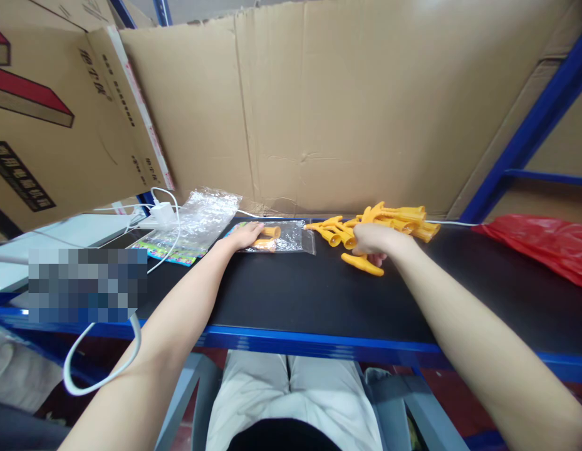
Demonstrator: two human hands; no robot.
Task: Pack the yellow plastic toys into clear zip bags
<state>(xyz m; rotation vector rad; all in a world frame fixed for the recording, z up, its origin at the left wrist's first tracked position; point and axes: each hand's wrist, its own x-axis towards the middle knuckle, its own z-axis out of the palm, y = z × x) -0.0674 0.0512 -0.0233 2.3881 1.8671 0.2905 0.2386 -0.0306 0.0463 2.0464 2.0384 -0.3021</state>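
Observation:
Flat on a clear plastic bag [295, 238] lies my left hand [247, 235], fingers stretched out. Inside that bag are yellow plastic pieces [270, 232], one with a flared, hollow end. To the right, my right hand [373, 243] reaches down at the near side of a heap of yellow trumpet-shaped plastic pieces [403, 219]. Its fingers are curled and partly hidden behind the hand. A smooth, curved yellow plastic piece [363, 264] shows just below them and seems to be in their grip.
Clear plastic bags [208, 213] lie over colourful printed cards [171, 254] at the left, beside a white charger [163, 213] and cables. A red plastic bag [539, 241] rests at the right. Cardboard [342, 113] walls off the back of the black tabletop [295, 300].

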